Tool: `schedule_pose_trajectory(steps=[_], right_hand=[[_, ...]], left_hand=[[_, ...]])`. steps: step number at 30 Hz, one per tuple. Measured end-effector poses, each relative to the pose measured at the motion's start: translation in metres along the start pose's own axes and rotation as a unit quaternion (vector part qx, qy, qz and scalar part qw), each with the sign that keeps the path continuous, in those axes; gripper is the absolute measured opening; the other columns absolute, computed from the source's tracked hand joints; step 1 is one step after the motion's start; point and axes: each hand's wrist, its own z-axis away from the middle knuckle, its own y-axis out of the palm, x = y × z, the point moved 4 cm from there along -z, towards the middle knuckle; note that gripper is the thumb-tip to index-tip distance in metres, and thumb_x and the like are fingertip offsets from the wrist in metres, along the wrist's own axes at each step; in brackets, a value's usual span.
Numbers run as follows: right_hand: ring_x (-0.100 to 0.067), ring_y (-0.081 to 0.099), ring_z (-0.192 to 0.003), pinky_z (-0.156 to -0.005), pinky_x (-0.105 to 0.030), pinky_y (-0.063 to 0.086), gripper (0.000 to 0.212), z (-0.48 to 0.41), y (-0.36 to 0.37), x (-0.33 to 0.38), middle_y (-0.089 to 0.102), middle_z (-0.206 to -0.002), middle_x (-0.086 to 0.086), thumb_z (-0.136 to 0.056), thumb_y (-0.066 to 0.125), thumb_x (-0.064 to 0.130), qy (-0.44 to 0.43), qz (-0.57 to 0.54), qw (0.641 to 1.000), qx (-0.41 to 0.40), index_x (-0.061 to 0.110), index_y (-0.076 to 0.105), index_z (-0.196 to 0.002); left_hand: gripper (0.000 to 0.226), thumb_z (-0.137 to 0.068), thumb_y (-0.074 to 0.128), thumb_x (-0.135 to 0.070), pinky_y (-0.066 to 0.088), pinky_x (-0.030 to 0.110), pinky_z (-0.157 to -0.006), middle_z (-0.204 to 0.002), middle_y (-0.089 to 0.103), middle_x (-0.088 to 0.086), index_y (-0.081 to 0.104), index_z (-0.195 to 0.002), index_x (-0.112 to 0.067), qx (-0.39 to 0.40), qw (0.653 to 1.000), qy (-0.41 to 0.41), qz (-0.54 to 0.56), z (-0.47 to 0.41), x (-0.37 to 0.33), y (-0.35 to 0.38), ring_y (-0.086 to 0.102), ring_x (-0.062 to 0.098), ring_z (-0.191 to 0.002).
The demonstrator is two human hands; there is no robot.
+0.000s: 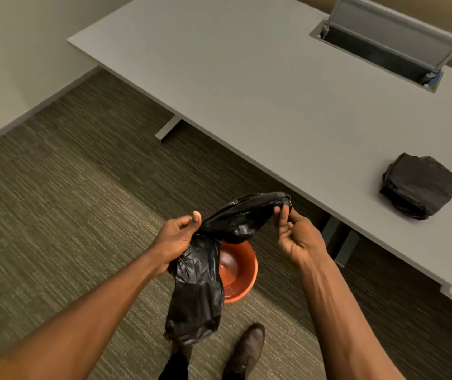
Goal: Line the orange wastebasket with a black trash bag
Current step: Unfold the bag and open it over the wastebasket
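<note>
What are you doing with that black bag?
A person is holding a black trash bag in both hands above an orange wastebasket on the carpet. The left hand grips the bag where it hangs down, and the right hand pinches its top end. The bag is bunched up and not yet opened, and the wastebasket has no liner. A folded stack of more black bags sits on the grey desk nearby.

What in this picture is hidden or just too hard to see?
Head view:
- Round orange plastic wastebasket: its left side is hidden behind the crumpled black plastic trash bag.
- Bag's opening: bunched between left hand and right hand.
- Open grey desk hatch: contents too dark.
</note>
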Motion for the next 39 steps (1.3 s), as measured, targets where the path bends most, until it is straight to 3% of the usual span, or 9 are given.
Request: schedule_pose_trajectory(steps=[3,8,11,16,19,24,30,36,39], right_hand=[[-0.032,0.081,-0.067,-0.062,-0.026,0.066,0.034,-0.007,0.002,0.002,0.064,-0.134,-0.032,-0.107,0.052,-0.004,-0.003,-0.075,0.997,0.010,-0.003,0.058,-0.141],[-0.047,0.071,-0.121,-0.096,-0.039,0.063,0.036,-0.010,-0.011,-0.007,0.062,-0.134,-0.043,-0.107,0.049,-0.006,-0.024,-0.054,0.998,0.033,-0.006,0.053,-0.142],[-0.040,0.076,-0.115,-0.092,-0.040,0.066,0.029,0.000,-0.023,-0.028,0.071,-0.126,-0.032,-0.102,0.060,-0.001,-0.072,0.110,0.991,0.014,-0.004,0.062,-0.131],[-0.014,0.077,-0.082,-0.066,-0.021,0.061,0.026,0.015,-0.047,-0.071,0.082,-0.092,-0.003,-0.087,0.079,-0.005,-0.175,0.346,0.922,0.015,0.005,0.073,-0.110],[-0.013,0.078,-0.094,-0.078,-0.028,0.061,0.030,0.018,-0.070,-0.091,0.083,-0.102,0.001,-0.082,0.090,0.013,-0.185,0.447,0.875,0.019,0.015,0.076,-0.109],[-0.029,0.079,-0.106,-0.092,-0.050,0.065,0.038,0.016,-0.093,-0.100,0.083,-0.108,-0.007,-0.085,0.085,0.000,-0.139,0.435,0.890,0.009,0.017,0.073,-0.117],[-0.032,0.079,-0.092,-0.088,-0.047,0.064,0.033,0.009,-0.089,-0.094,0.081,-0.100,-0.021,-0.086,0.082,-0.006,-0.169,0.350,0.920,-0.039,0.006,0.071,-0.115],[-0.030,0.079,-0.095,-0.087,-0.043,0.065,0.023,-0.006,-0.091,-0.081,0.082,-0.101,-0.017,-0.094,0.081,0.009,-0.200,0.301,0.928,-0.088,0.006,0.068,-0.113],[-0.027,0.077,-0.089,-0.085,-0.043,0.061,0.021,-0.008,-0.092,-0.079,0.082,-0.095,-0.012,-0.097,0.079,0.023,-0.203,0.302,0.928,-0.085,0.008,0.069,-0.106]], left_hand=[[0.079,-0.071,0.077,-0.078,0.058,0.037,-0.095,-0.108,0.085,0.001,0.080,-0.122,-0.018,0.080,0.995,-0.044,-0.051,0.006,0.007,0.009,0.077,0.020,-0.112],[0.036,-0.092,0.084,-0.019,0.068,0.054,-0.093,-0.104,0.085,0.023,0.075,-0.118,0.004,0.084,0.984,-0.160,0.004,0.012,0.027,0.023,0.084,0.038,-0.096],[0.037,-0.093,0.083,-0.018,0.069,0.052,-0.086,-0.102,0.085,0.026,0.075,-0.119,0.009,0.028,0.975,-0.199,0.099,0.013,0.033,0.034,0.084,0.037,-0.089],[0.038,-0.104,0.069,-0.014,0.056,0.061,-0.111,-0.131,0.075,0.032,0.069,-0.134,0.009,-0.036,0.930,-0.256,0.262,0.003,0.035,0.054,0.073,0.044,-0.124],[0.040,-0.109,0.060,-0.018,0.053,0.061,-0.113,-0.138,0.071,0.032,0.065,-0.140,0.007,-0.063,0.917,-0.260,0.297,-0.006,0.034,0.056,0.070,0.045,-0.129],[0.051,-0.105,0.068,-0.038,0.053,0.063,-0.113,-0.132,0.075,0.030,0.069,-0.136,0.003,-0.064,0.918,-0.247,0.304,-0.012,0.029,0.051,0.074,0.045,-0.122],[0.084,-0.095,0.059,-0.074,0.048,0.056,-0.121,-0.134,0.077,0.024,0.077,-0.132,-0.001,0.138,0.928,-0.244,0.246,0.005,0.034,0.072,0.072,0.040,-0.130],[0.025,-0.075,0.083,-0.009,0.067,0.044,-0.082,-0.105,0.083,0.023,0.081,-0.099,0.000,0.089,0.946,-0.209,0.233,0.021,0.043,0.066,0.084,0.031,-0.086],[0.017,-0.079,0.082,0.001,0.069,0.045,-0.075,-0.096,0.084,0.024,0.077,-0.095,0.003,0.016,0.944,-0.205,0.258,0.022,0.045,0.063,0.083,0.034,-0.081]])
